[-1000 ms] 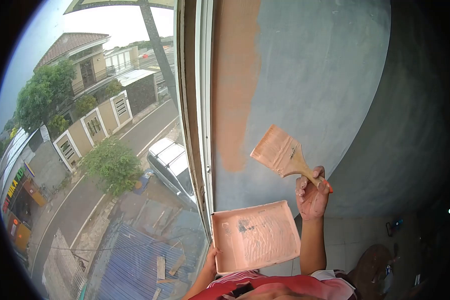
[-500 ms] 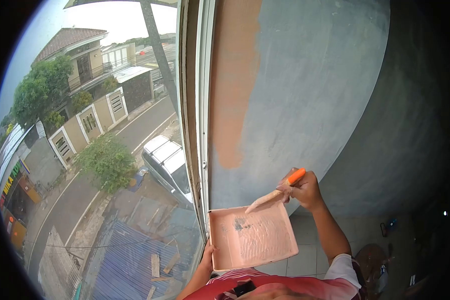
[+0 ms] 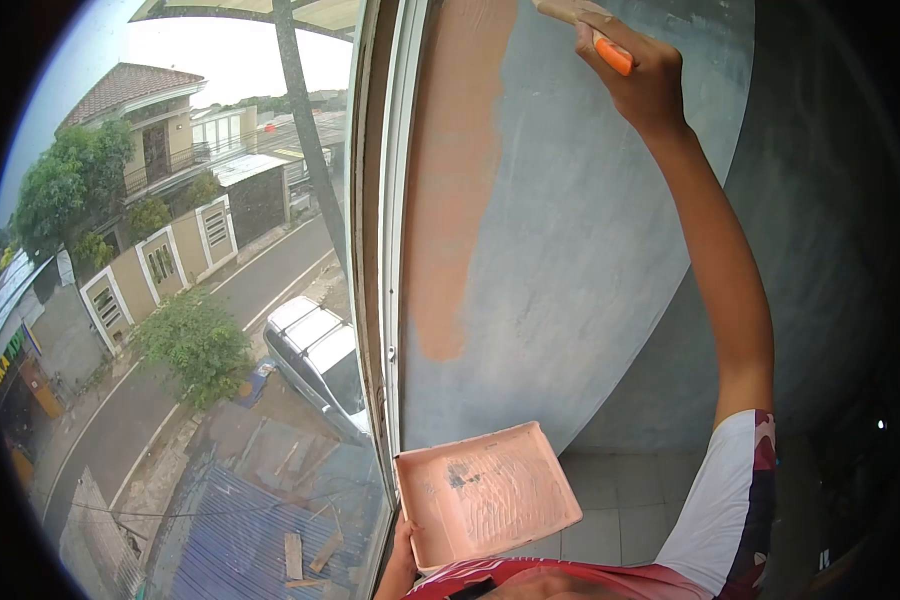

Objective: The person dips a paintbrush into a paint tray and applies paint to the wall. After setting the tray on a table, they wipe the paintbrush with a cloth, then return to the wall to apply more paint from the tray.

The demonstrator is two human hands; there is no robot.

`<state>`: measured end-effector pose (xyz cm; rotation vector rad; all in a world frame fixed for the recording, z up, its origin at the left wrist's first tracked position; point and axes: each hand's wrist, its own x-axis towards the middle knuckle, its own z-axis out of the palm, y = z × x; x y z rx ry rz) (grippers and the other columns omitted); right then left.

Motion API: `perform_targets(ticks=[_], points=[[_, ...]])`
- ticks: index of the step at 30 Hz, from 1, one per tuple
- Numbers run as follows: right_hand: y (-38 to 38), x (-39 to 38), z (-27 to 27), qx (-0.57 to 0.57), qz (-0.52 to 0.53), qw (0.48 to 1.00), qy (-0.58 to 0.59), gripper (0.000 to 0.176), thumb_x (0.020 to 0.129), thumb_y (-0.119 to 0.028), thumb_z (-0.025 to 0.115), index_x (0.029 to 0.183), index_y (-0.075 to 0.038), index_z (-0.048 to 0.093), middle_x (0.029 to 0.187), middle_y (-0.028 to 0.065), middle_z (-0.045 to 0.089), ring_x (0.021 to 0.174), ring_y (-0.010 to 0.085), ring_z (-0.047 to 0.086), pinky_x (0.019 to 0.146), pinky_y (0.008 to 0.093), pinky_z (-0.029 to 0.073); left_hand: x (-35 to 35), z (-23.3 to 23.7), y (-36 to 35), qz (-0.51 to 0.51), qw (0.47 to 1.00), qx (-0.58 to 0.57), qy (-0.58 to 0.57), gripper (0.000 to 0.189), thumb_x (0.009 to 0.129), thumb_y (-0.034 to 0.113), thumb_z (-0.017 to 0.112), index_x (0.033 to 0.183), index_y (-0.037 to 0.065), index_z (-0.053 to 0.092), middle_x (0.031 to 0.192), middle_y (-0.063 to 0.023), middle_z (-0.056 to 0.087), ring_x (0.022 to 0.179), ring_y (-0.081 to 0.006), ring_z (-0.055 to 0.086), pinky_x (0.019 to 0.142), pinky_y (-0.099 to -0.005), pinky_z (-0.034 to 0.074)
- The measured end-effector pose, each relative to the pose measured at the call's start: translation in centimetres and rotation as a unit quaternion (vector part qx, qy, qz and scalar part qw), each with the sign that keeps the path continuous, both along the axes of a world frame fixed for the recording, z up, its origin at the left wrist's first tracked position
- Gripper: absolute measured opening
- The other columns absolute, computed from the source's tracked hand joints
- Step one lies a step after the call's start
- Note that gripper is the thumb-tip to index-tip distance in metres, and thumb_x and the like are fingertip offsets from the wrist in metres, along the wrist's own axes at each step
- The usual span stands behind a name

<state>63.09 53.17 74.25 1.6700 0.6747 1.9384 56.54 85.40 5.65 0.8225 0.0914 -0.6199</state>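
Observation:
My right hand [image 3: 650,88] is raised high against the wall, its fingers wrapped round a paintbrush [image 3: 614,54] with an orange handle. The brush's paint-covered end points up and left, near the top of the painted strip [image 3: 457,170]. That strip is peach-coloured and runs down the grey wall [image 3: 580,210] beside the window frame. Low in front of my body, my left hand [image 3: 403,545] grips a paint tray [image 3: 542,440] by its left edge. Peach paint coats the tray's ridged floor, with a few grey patches showing through.
A white window frame [image 3: 394,250] stands close along the tray's left side. Through the glass are a street, a parked white car [image 3: 315,345], a tree and houses. Grey floor tiles [image 3: 620,500] lie below on the right, beside a darker wall [image 3: 820,270].
My right hand has lifted the brush from over the tray up to the upper wall, and the arm is now extended. The tray sits slightly lower and further left in view.

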Motion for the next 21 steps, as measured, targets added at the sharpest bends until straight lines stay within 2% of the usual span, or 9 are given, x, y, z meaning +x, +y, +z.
perform_targets(ticks=[1, 2, 6, 13, 15, 16, 19, 21], points=[[-0.4, 0.9, -0.1, -0.013, -0.030, 0.999, -0.008, 0.019, 0.091, -0.018, 0.074, 0.105, -0.005, 0.075, 0.086, 0.0084, 0.076, 0.063, 0.0147, 0.070, 0.056, 0.0244, 0.056, -0.2, 0.1, 0.1, 0.003, 1.000, 0.003, 0.002, 0.081, 0.069, 0.016, 0.055, 0.148, 0.008, 0.040, 0.129, -0.0141, 0.056, 0.114, -0.0301, 0.058, 0.095, -0.0423, 0.052], [-0.9, 1.9, 0.1, -0.029, 0.009, 1.000, 0.001, 0.019, 0.090, -0.020, 0.075, 0.103, -0.006, 0.076, 0.080, 0.0110, 0.074, 0.057, 0.0196, 0.066, 0.054, 0.0282, 0.054, -0.3, 0.2, 0.2, 0.007, 1.000, 0.006, 0.003, 0.081, 0.069, 0.015, 0.055, 0.148, 0.008, 0.040, 0.129, -0.0142, 0.056, 0.115, -0.0303, 0.058, 0.095, -0.0424, 0.052], [-1.8, 4.2, 0.0, -0.013, -0.007, 1.000, -0.024, 0.019, 0.088, -0.019, 0.076, 0.101, -0.005, 0.076, 0.069, 0.0128, 0.068, 0.059, 0.0246, 0.067, 0.054, 0.0312, 0.055, -0.4, 1.2, 0.3, 0.019, 1.000, 0.014, 0.002, 0.081, 0.068, 0.014, 0.056, 0.147, 0.007, 0.040, 0.129, -0.0147, 0.056, 0.116, -0.0310, 0.057, 0.096, -0.0425, 0.051], [-2.2, 6.2, 0.3, 0.008, -0.015, 1.000, -0.025, 0.019, 0.088, -0.018, 0.076, 0.103, -0.006, 0.075, 0.073, 0.0148, 0.070, 0.062, 0.0278, 0.068, 0.057, 0.0337, 0.056, -0.9, 3.5, 0.3, 0.045, 0.998, 0.031, -0.005, 0.082, 0.066, 0.013, 0.056, 0.146, 0.005, 0.041, 0.130, -0.0156, 0.056, 0.119, -0.0321, 0.057, 0.097, -0.0426, 0.051], [-2.2, 6.2, 0.1, 0.004, 0.003, 0.999, -0.034, 0.021, 0.088, -0.018, 0.076, 0.105, -0.006, 0.075, 0.075, 0.0160, 0.071, 0.064, 0.0288, 0.070, 0.058, 0.0344, 0.057, -0.8, 2.6, 0.1, 0.052, 0.998, 0.034, 0.005, 0.083, 0.065, 0.013, 0.057, 0.146, 0.005, 0.041, 0.130, -0.0160, 0.056, 0.118, -0.0325, 0.057, 0.097, -0.0428, 0.051], [-2.2, 6.3, 0.1, 0.001, 0.005, 0.999, -0.036, 0.021, 0.088, -0.018, 0.076, 0.105, -0.006, 0.075, 0.075, 0.0160, 0.071, 0.064, 0.0288, 0.070, 0.058, 0.0344, 0.057, -0.1, 0.2, 0.1, 0.033, 0.999, 0.021, -0.001, 0.084, 0.065, 0.013, 0.057, 0.146, 0.005, 0.041, 0.129, -0.0162, 0.056, 0.118, -0.0328, 0.057, 0.097, -0.0430, 0.051], [-2.5, 6.6, 0.1, 0.023, -0.025, 0.999, -0.029, 0.022, 0.088, -0.018, 0.076, 0.105, -0.005, 0.074, 0.077, 0.0167, 0.072, 0.066, 0.0294, 0.070, 0.060, 0.0343, 0.058, 0.7, -2.2, -0.1, 0.015, 1.000, 0.006, -0.005, 0.085, 0.064, 0.013, 0.057, 0.146, 0.005, 0.041, 0.129, -0.0165, 0.057, 0.116, -0.0332, 0.058, 0.097, -0.0432, 0.051], [-2.3, 6.8, 0.0, 0.011, -0.004, 0.999, -0.049, 0.022, 0.086, -0.014, 0.075, 0.107, -0.007, 0.072, 0.066, 0.0121, 0.067, 0.062, 0.0267, 0.068, 0.059, 0.0349, 0.056, 0.8, -2.1, 0.1, 0.014, 1.000, 0.005, -0.001, 0.085, 0.063, 0.012, 0.057, 0.146, 0.005, 0.041, 0.128, -0.0165, 0.057, 0.116, -0.0333, 0.058, 0.097, -0.0432, 0.051]])
